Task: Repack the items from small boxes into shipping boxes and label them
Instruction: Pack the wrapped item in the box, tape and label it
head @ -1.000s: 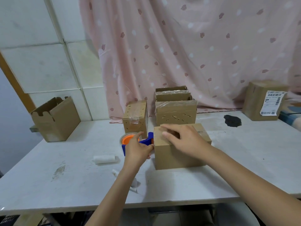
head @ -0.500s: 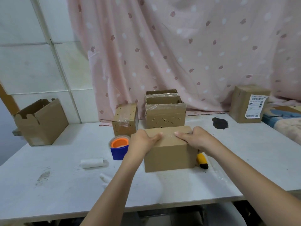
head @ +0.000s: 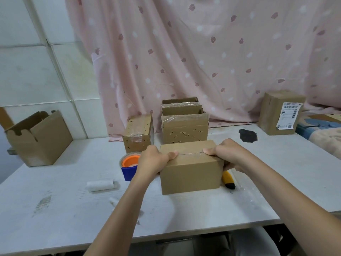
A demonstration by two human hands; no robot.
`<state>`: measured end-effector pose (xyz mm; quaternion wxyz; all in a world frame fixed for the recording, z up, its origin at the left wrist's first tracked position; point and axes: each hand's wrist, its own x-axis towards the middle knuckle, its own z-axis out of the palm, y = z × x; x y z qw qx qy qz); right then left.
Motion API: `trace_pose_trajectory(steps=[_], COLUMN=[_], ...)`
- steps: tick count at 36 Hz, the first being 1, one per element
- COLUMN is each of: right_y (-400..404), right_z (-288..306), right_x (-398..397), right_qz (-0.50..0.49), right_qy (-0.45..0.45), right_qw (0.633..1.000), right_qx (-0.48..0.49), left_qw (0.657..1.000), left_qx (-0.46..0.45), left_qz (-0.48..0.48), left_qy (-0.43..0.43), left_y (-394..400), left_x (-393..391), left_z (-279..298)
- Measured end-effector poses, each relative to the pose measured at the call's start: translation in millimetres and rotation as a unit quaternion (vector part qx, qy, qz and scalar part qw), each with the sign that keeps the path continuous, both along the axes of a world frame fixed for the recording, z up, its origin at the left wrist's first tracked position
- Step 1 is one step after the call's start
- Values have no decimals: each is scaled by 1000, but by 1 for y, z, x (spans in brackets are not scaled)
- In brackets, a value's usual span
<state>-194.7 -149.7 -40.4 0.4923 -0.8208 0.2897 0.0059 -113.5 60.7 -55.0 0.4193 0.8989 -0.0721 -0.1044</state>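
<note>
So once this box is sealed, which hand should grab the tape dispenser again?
Left, probably. The left hand grips the box end right beside the tape dispenser; the right hand holds the far end, so it would have to cross over the box.

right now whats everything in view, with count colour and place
sealed box: 1, brown, taped top, table centre front
tape dispenser: 1, blue with orange core, left of the sealed box
knife: 1, yellow and black, right of the sealed box
white roll: 1, white, table front left
holed boxes: 2 plain to see, brown, behind the sealed box; more stacked behind
open box: 1, brown, far left
labelled box: 1, brown, white label, far right
dark patch: 1, black, table back right
table: 1, white
curtain: 1, pink, behind
hands: left and right grip the sealed box's ends
</note>
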Motion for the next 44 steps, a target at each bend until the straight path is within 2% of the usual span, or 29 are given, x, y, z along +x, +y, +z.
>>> trace_pose_trajectory(steps=[9, 17, 19, 21, 23, 25, 27, 32, 37, 41, 44], right_y=[-11, -18, -14, -4, 5, 14, 18, 24, 27, 32, 37], right_z=[0, 5, 5, 7, 11, 17, 19, 21, 25, 28, 30], right_x=[-6, -16, -16, -15, -13, -12, -7, 0, 1, -3, -6], right_qz=[14, 43, 49, 72, 109, 164, 222, 286, 240, 201, 181], right_qy=[-4, 12, 29, 40, 13, -60, -84, -10, 32, 92, 122], right_qw=[998, 993, 996, 995, 966, 931, 912, 881, 871, 847, 849], right_qx=[59, 111, 69, -61, -236, -319, -334, -377, -427, -484, -481], left_qw=[992, 987, 984, 984, 987, 988, 988, 989, 996, 998, 997], left_qx=[-84, -112, -121, -116, -100, -92, -89, -63, -49, -30, -44], left_qz=[-7, -6, -6, -9, -16, -32, -58, -98, -75, -59, -56], left_qy=[95, 117, 129, 135, 129, 120, 114, 86, 25, -8, 2], left_y=[7, 16, 20, 24, 27, 28, 29, 27, 27, 22, 18], left_x=[0, 1, 1, -1, -7, -15, -25, -43, -42, -41, -41], left_z=[6, 0, -3, -7, -7, -6, -5, -7, -12, -11, -11])
